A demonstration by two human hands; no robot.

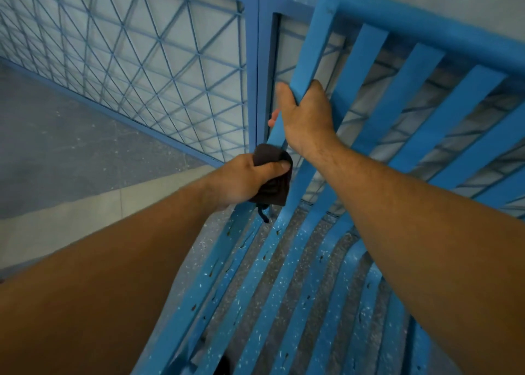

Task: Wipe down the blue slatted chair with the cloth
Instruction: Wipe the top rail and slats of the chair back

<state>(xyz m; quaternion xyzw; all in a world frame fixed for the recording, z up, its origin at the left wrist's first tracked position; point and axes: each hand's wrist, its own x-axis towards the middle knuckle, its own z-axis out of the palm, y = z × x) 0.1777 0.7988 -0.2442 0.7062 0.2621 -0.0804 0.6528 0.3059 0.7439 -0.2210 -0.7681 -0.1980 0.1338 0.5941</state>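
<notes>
The blue slatted chair [403, 96] fills the right and lower part of the view, its seat slats speckled with white flecks and dark spots. My right hand [306, 116] grips the leftmost upright slat of the backrest, thumb on one side and fingers curled behind it. My left hand [250, 178] holds a bunched dark brown cloth [274, 185] against the lower end of that same slat, where backrest meets seat. A loose thread hangs from the cloth.
A blue metal grille with a diamond lattice [136, 62] runs behind and to the left of the chair. Grey speckled floor [56, 136] and a pale strip lie at the left. A plain wall stands behind the chair's top rail.
</notes>
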